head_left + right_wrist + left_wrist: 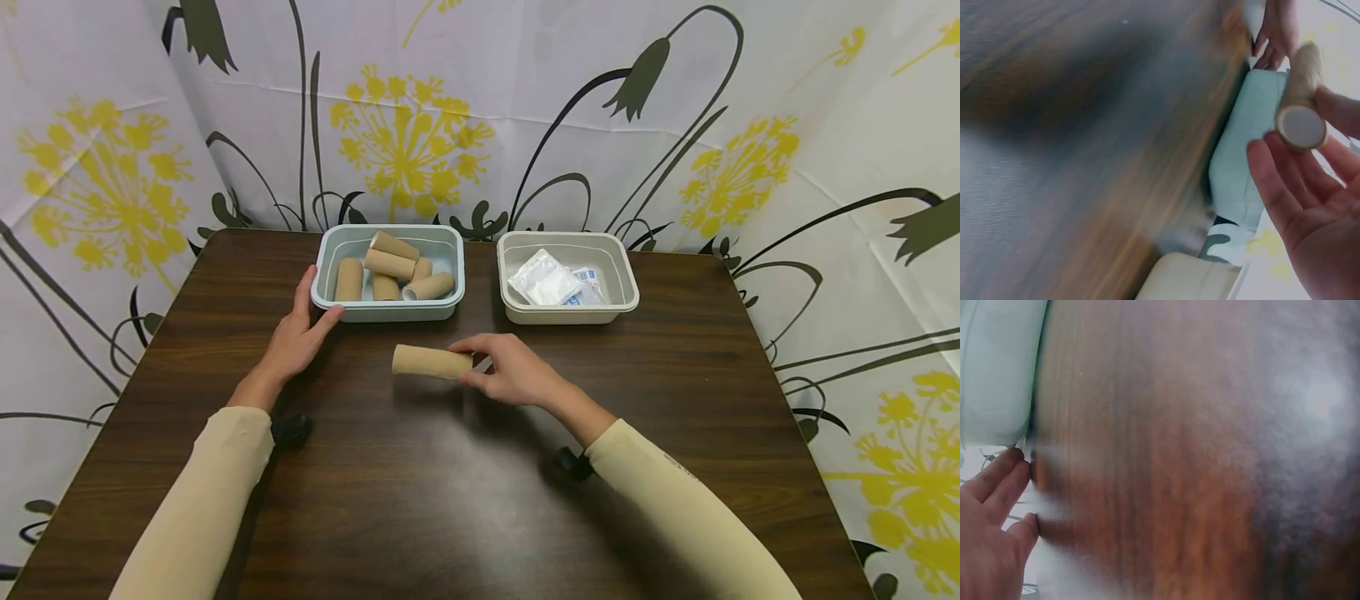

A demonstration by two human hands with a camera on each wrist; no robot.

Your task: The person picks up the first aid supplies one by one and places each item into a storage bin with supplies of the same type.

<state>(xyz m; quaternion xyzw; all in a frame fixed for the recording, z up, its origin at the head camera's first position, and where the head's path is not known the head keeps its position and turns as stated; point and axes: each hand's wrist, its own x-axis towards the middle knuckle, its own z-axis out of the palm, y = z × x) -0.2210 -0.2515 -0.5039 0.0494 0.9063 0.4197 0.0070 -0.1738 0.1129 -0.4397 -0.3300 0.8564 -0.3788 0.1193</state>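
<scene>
My right hand (517, 369) pinches one end of a cardboard tube (429, 362) between thumb and fingers, holding it level in front of the blue bin. In the right wrist view the tube (1305, 94) shows its round end, which looks pale inside. My left hand (295, 340) touches the left front corner of the light blue bin (386, 313), thumb at the front rim and fingers along the side. Several cardboard tubes (390, 264) lie jumbled in that bin. In the left wrist view the left hand's fingertips meet the bin's (997, 375) corner.
Right of the blue bin stands a cream bin (570, 316) with white and blue-printed packets (547, 279) in it. Both stand near the back edge of the dark wooden table (450, 500). A flower-patterned curtain (465, 108) hangs behind.
</scene>
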